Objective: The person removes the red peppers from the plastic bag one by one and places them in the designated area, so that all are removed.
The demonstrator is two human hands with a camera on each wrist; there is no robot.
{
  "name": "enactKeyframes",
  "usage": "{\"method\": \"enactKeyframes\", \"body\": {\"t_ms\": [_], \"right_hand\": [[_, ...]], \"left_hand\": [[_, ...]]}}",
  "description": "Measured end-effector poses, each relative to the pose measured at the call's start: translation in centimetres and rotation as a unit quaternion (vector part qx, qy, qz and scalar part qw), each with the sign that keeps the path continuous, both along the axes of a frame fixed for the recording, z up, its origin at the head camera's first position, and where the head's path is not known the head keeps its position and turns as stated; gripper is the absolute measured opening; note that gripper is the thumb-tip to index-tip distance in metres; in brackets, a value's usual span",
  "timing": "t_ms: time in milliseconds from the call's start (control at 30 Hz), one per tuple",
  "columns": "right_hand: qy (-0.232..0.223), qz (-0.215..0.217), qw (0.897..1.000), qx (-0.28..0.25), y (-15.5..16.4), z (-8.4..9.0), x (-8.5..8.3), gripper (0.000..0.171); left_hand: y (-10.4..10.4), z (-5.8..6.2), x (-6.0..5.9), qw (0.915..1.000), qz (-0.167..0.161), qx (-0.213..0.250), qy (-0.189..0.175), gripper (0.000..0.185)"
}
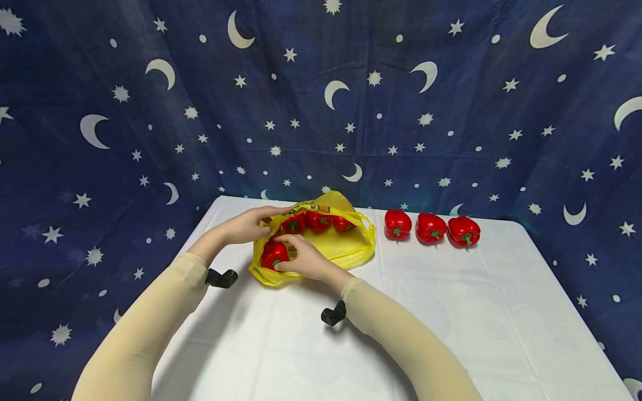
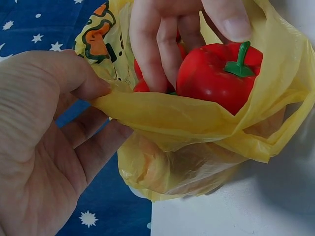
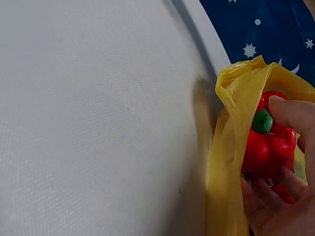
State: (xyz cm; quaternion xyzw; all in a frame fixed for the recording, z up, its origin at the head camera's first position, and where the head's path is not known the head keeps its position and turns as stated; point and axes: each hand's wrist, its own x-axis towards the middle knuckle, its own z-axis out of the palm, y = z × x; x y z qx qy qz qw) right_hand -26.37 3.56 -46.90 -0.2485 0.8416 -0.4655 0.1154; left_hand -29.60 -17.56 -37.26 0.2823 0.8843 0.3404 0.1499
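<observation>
A yellow plastic bag (image 1: pixel 353 253) lies on its side on the white table, its mouth facing me. With thumb and fingers my left hand (image 1: pixel 246 225) pinches the bag's rim at the left; the left wrist view shows the film between them. My right hand (image 1: pixel 311 260) reaches inside the mouth and grips a red bell pepper (image 1: pixel 273 254) with a green stem (image 2: pixel 240 64). In the right wrist view its thumb (image 3: pixel 290 113) lies by the stem and the fingers underneath. Farther back in the bag sit three more red bell peppers (image 1: pixel 318 221) in a row.
Right of the bag, three red bell peppers stand in a row: one near the bag (image 1: pixel 398 224), a middle one (image 1: pixel 430 228) and a right one (image 1: pixel 463 231). A dark blue cloth (image 1: pixel 301 111) with moons and stars hangs behind the white table (image 1: pixel 451 312).
</observation>
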Motion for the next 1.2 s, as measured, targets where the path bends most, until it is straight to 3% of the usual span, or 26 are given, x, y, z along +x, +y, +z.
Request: {"method": "enactKeyframes", "body": {"t_ms": [500,867,1200], "right_hand": [[0.008,-0.001,1.0,0.019,0.4,-0.5,-0.7,0.061],[-0.008,0.022,1.0,-0.013,1.8,-0.5,-1.1,0.061],[-0.009,-0.002,1.0,0.008,0.4,-0.6,-0.7,0.076]], "left_hand": [[-0.1,0.0,-0.1,1.0,0.004,-0.001,-0.003,0.07],[-0.1,0.2,0.1,0.9999,0.008,-0.002,-0.009,0.07],[-0.1,0.1,0.0,1.0,0.004,-0.001,-0.007,0.069]]}}
